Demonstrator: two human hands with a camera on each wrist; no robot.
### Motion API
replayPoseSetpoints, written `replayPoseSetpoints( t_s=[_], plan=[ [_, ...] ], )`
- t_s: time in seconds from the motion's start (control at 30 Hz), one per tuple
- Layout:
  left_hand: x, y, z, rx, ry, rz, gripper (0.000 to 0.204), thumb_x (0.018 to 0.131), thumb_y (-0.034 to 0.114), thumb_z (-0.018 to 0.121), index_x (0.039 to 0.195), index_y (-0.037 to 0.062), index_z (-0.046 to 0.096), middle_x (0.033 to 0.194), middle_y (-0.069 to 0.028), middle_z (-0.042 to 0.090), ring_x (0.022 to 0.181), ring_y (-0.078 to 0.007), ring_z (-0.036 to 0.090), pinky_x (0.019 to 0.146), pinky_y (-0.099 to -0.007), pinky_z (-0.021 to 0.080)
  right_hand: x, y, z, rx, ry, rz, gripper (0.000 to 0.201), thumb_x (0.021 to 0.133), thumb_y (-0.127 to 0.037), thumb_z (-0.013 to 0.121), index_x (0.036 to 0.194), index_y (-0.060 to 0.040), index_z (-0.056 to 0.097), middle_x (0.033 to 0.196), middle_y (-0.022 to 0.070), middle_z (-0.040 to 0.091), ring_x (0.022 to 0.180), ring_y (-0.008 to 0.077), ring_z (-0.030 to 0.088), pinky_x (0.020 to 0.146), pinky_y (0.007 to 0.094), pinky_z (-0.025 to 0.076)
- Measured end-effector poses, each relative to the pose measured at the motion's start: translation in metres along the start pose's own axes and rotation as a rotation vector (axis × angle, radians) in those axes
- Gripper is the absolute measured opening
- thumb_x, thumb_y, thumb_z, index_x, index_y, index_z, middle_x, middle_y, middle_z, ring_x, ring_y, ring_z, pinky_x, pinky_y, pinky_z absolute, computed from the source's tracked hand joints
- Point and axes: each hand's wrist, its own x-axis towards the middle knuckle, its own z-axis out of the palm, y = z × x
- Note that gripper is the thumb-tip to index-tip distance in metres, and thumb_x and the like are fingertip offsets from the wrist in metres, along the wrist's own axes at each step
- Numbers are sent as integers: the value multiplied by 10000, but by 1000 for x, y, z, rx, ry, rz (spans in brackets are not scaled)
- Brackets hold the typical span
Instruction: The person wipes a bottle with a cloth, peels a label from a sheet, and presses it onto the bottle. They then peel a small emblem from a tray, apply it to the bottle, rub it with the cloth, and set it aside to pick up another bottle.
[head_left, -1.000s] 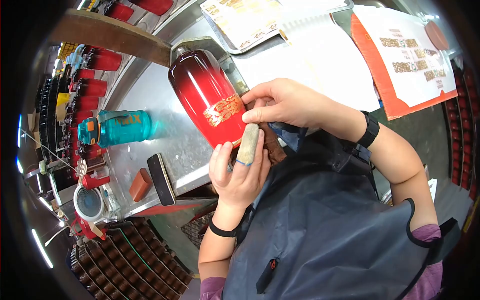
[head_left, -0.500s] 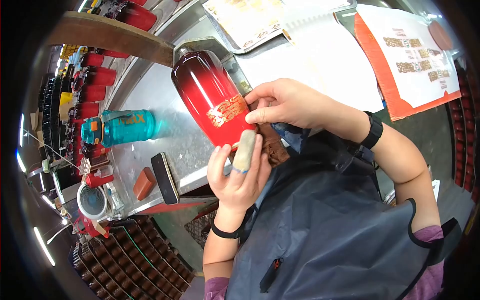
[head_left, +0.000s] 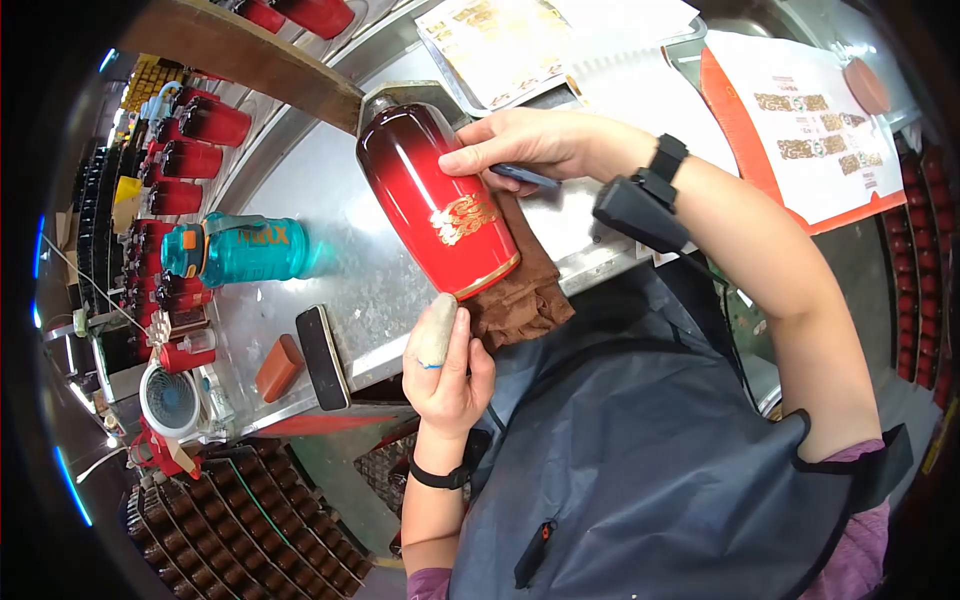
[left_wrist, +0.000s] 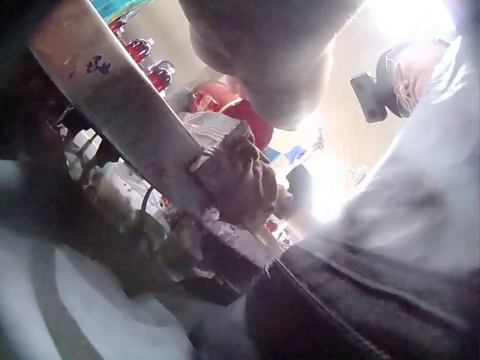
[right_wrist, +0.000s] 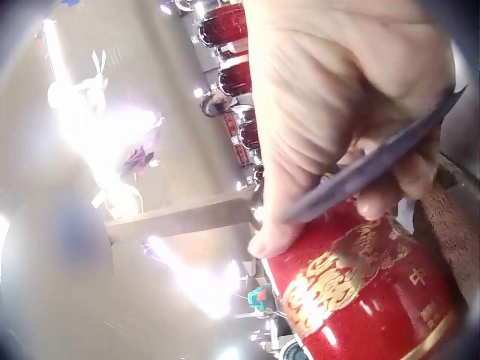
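Observation:
A glossy red bottle (head_left: 410,190), dark toward its neck and with a gold pattern near its base, lies tilted along the metal tabletop. Its base end is over a crumpled brown cloth (head_left: 525,285). My right hand (head_left: 540,145) grips the bottle's side, thumb on top and fingers curled along the far side. A thin blue-grey strip (right_wrist: 375,161) also sits in that hand, crossing the palm in the right wrist view. At the bottle's base is my left hand (head_left: 445,375), a pale cloth cover (head_left: 437,330) on one finger. That covered fingertip is right at the gold bottom rim.
A teal water bottle (head_left: 255,248), a black phone (head_left: 322,358) and a reddish-brown block (head_left: 279,368) lie on the metal table (head_left: 300,200). Printed sheets (head_left: 820,125) are at the right. Red bottles (head_left: 190,160) line the left, near a small fan (head_left: 170,398).
My right hand has slid up the bottle toward its neck, off the gold pattern. My left hand has dropped down and left from the base, uncovering more of the brown cloth.

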Motion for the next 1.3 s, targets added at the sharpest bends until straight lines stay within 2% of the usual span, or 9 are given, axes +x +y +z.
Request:
replayPoseSetpoints(
  t_s=[0.23, 0.33, 0.67, 0.77, 0.83, 0.9, 0.93, 1.07, 1.3],
  plan=[
    [16, -13, -5, 24, -46, 181, 336, 789, -52, 660, 1120, -21, 714, 1175, -193, 676, 1100, -354, 641, 940, -422, 541, 2, -23, 31, -179, 158, -29, 615, 797, -531, 769, 1036, 27, 671, 790, 67, 689, 572, 102, 609, 499, 248, 474],
    [24, -13, -9, 17, -79, 207, 333, 768, -63, 666, 1092, -12, 726, 1134, -180, 693, 1080, -348, 652, 926, -415, 555, -5, -51, 57, -999, 398, 12, 820, 709, -709, 732, 894, 90, 717, 844, 153, 725, 767, 242, 705, 744, 368, 552],
    [21, -12, -8, 15, -30, 199, 323, 754, -71, 675, 1063, -2, 736, 1109, -171, 701, 1055, -338, 666, 888, -404, 573, 1, -15, 8, 86, -46, 18, 604, 741, -539, 828, 997, -29, 632, 752, -20, 588, 501, 41, 511, 388, 172, 340],
    [25, -12, -11, -1, -49, 201, 325, 750, -71, 678, 1062, 1, 738, 1104, -170, 703, 1054, -335, 668, 886, -399, 573, 12, -18, 7, -139, 49, 109, 619, 737, -513, 838, 1058, -19, 648, 805, 29, 658, 577, 79, 599, 473, 223, 466],
    [28, -12, -12, -8, -64, 223, 328, 744, -73, 683, 1059, 2, 738, 1100, -166, 706, 1052, -330, 670, 881, -390, 573, 6, -31, 41, -154, 189, -151, 739, 717, -631, 790, 1057, 17, 690, 838, 128, 711, 702, 180, 688, 646, 314, 555],
    [29, -13, -12, -13, -68, 228, 329, 742, -73, 687, 1058, 3, 739, 1097, -164, 708, 1049, -328, 671, 879, -386, 573, -2, -59, 52, -937, 330, 79, 840, 721, -603, 805, 1152, 97, 631, 932, 176, 721, 867, 220, 708, 821, 340, 553],
    [30, -14, -12, -16, -66, 234, 329, 739, -73, 690, 1056, 4, 739, 1094, -162, 710, 1046, -326, 673, 877, -382, 572, 0, -56, 41, -833, 259, 62, 879, 712, -647, 791, 1142, 104, 638, 991, 196, 721, 885, 253, 710, 840, 348, 551],
    [27, -14, -15, 11, -71, 225, 329, 736, -72, 698, 1053, 3, 739, 1087, -160, 712, 1037, -325, 676, 875, -380, 572, -5, -35, 8, -98, 35, 82, 562, 844, -481, 757, 1102, -4, 610, 632, 1, 582, 442, 29, 481, 394, 161, 352],
    [31, -14, -18, 21, -84, 246, 331, 730, -67, 703, 1051, 4, 738, 1082, -150, 714, 1007, -319, 687, 860, -376, 570, 11, -24, 10, -133, 0, 98, 510, 749, -522, 810, 922, -54, 705, 780, 15, 667, 551, 64, 563, 442, 236, 403]
  ],
)
